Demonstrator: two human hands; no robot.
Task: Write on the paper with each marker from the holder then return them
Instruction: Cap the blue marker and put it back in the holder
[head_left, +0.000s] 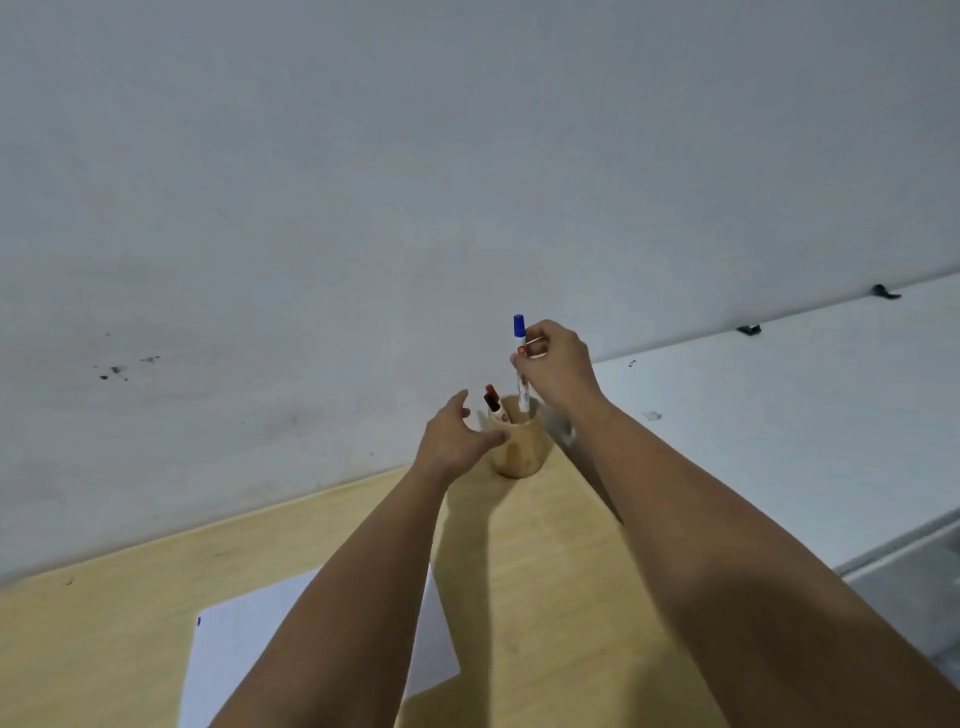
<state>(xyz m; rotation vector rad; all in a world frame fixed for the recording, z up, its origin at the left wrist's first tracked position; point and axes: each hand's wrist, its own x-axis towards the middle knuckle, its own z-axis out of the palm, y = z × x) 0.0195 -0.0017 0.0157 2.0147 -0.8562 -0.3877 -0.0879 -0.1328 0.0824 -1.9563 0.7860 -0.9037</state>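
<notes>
A round wooden holder (519, 449) stands at the far edge of the light wooden table (545, 571), against the wall. My right hand (558, 366) grips a white marker with a blue cap (518, 327), upright, its lower end inside the holder. Two more markers, one with a red cap (491, 391) and one with a dark cap, lean in the holder's left side. My left hand (452, 439) sits beside the holder on the left, fingers apart, thumb touching its wall. A white sheet of paper (239, 644) lies near me, partly hidden under my left forearm.
A grey wall (363, 182) rises directly behind the holder. To the right lies a white surface (779, 415) with two small black clips (748, 329) along its back edge. The table ends a short way to the right of the holder.
</notes>
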